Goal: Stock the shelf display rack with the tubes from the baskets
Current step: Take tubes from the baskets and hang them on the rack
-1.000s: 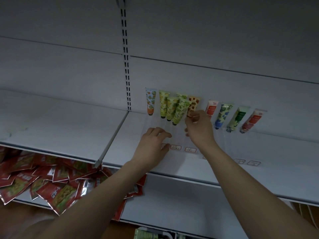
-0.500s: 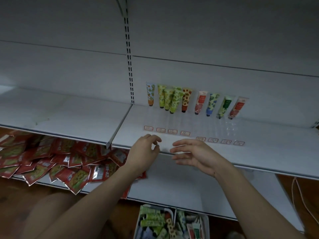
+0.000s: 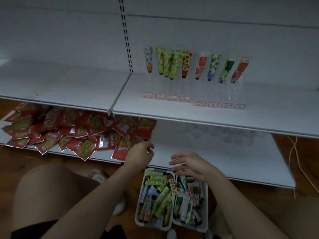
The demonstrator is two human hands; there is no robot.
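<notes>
Both hands hovered empty above the baskets of tubes.

The left hand (image 3: 140, 156) hung loosely curled; the right hand (image 3: 191, 163) had fingers spread over the two baskets (image 3: 138, 219) on the floor, while nine tubes (image 3: 186, 63) stood in the rack (image 3: 189, 90) on the shelf (image 3: 224, 125).

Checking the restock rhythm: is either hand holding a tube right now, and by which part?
Neither. The left hand and right hand hover empty above the baskets.

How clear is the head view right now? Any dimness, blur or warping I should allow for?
Head view: dim overall, with dark corners; the shelf edge bows from wide-angle distortion; both hands, left and right, look slightly soft; the price labels are too blurred to read; tubes in the baskets are murky.
</notes>
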